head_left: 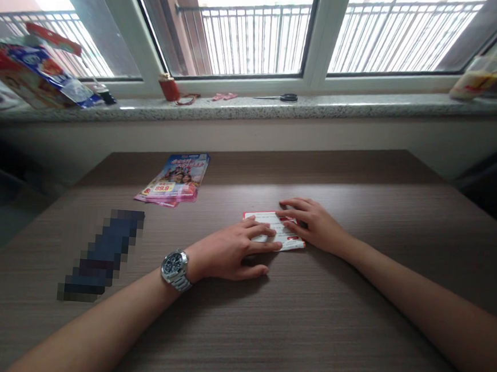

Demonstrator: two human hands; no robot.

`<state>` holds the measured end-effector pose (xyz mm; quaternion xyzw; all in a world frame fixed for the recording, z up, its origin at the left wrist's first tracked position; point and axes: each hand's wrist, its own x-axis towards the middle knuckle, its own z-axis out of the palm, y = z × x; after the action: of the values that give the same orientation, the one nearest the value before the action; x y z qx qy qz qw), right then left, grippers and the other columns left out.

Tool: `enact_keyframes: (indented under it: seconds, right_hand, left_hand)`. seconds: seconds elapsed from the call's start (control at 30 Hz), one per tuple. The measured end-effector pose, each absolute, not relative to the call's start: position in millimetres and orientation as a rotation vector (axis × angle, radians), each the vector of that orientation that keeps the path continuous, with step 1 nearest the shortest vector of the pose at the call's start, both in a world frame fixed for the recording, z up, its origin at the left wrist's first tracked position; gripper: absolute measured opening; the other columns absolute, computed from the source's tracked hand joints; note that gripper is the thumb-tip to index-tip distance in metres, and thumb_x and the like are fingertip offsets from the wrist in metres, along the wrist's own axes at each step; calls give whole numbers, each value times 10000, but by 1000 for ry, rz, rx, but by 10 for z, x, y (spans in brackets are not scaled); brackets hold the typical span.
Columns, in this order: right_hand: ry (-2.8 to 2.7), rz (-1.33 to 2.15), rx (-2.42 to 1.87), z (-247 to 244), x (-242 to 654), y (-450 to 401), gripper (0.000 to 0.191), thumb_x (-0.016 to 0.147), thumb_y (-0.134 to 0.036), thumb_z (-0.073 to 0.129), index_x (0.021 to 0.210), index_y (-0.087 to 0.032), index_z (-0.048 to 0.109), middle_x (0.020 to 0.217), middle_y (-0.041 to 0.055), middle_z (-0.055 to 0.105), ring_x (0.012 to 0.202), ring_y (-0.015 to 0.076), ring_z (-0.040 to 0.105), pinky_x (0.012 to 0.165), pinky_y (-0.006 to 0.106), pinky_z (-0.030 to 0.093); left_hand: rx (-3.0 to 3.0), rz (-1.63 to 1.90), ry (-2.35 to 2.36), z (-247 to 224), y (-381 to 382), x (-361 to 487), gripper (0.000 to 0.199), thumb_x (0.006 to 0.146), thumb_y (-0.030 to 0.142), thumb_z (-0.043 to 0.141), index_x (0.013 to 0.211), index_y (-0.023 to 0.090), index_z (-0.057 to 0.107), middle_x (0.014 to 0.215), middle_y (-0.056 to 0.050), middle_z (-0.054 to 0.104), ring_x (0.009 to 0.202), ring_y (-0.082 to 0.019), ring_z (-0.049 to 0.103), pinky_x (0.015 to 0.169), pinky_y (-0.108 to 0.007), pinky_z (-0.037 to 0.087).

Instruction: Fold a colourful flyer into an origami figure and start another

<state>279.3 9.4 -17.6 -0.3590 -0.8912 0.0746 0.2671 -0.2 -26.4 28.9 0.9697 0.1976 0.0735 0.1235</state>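
Note:
A small white sheet of paper with red edges and printed lines (289, 242) lies on the brown wooden table (306, 328). My left hand (230, 247) rests flat over its left part, fingers spread and thumb apart on the table; a silver watch (175, 265) is on that wrist. At the paper's right edge lies my right hand (314, 223), its fingers outstretched and touching the sheet's upper right corner. Both hands cover parts of the paper, so whether it is folded I cannot tell.
A stack of colourful flyers (180, 178) lies at the back left. Nearer me on the left is a dark, pixelated object (103, 255). The stone windowsill (344, 109) behind the table bears scissors (287, 97), a red bottle-like item (169, 88), packages (46, 72) and a plastic cup (480, 81).

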Motion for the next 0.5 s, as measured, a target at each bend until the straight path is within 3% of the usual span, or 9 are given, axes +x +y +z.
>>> enact_keyframes:
  seconds: [0.27,0.4,0.5]
  right_hand:
    - [-2396,208,-919,-98,2790,-4,344,1049,-314,487,1341,-236,651,1444,129,604,1321,281,549,1099,531,455]
    - [-2469,158,-908,-19,2779,-187,402,1029,-322,525,1422,-250,573,1544,113,522,1437,309,444,1141,570,416]
    - [-2528,160,-853,10,2803,-371,436,1022,-314,536,1453,-251,545,1542,109,528,1442,294,454,1155,553,417]
  left_hand:
    - [2828,247,573,257,-261,-7,509,985,465,583,1457,275,555,1467,-120,517,1319,-308,503,1177,-485,395]
    - [2826,274,555,265,-266,-3,517,973,450,607,1460,284,549,1448,-108,531,1318,-310,493,1185,-499,383]
    - [2819,311,544,270,-268,2,514,973,438,611,1459,285,547,1461,-101,526,1312,-312,496,1200,-524,357]
